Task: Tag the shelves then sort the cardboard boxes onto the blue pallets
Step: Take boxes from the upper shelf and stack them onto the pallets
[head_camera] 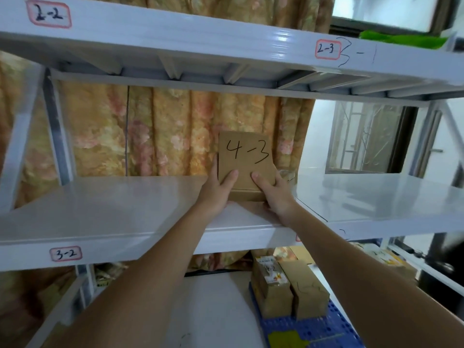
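White steel shelf tagged 3-2, curtain behind: left hand and right hand grip cardboard box marked 4-3, sorting step; next, carry down toward blue pallet

"4-3" on cardboard box

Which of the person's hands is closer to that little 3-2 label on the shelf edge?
Left. The left hand grips the 4-3 box's left side, nearer the 3-2 label; the right hand holds its far side.
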Tool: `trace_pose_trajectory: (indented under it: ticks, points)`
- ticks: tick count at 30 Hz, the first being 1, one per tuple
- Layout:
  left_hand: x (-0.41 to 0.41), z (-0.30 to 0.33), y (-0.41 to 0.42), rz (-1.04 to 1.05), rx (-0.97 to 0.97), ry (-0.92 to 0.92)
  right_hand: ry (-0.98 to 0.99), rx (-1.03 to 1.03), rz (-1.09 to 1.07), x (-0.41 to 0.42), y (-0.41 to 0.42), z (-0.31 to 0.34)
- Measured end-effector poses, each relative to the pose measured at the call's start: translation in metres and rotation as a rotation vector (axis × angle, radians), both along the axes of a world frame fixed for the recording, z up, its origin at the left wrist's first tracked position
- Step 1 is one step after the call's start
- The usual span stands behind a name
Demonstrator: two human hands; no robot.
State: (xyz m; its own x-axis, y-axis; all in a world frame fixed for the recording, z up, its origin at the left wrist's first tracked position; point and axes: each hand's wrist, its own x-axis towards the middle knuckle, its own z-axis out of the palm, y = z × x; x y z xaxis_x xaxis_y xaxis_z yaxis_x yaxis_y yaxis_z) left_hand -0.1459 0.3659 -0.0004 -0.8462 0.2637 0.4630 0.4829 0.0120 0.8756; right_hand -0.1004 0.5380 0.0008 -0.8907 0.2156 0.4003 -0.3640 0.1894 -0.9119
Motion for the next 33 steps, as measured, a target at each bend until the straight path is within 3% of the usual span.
trace_pose_trajectory:
  ticks: [8,17,33]
  points:
    - [0.024,-0.002,0.009,-0.138,-0.05,0.057,0.076,0.092,-0.094,0.044,0.016,0.0]
    - [0.095,-0.017,0.045,-0.124,0.029,0.115,0.099,0.167,0.005,0.116,0.053,0.0]
    - [0.254,-0.112,0.205,-0.077,-0.028,0.055,0.014,0.085,-0.014,0.273,0.209,-0.102]
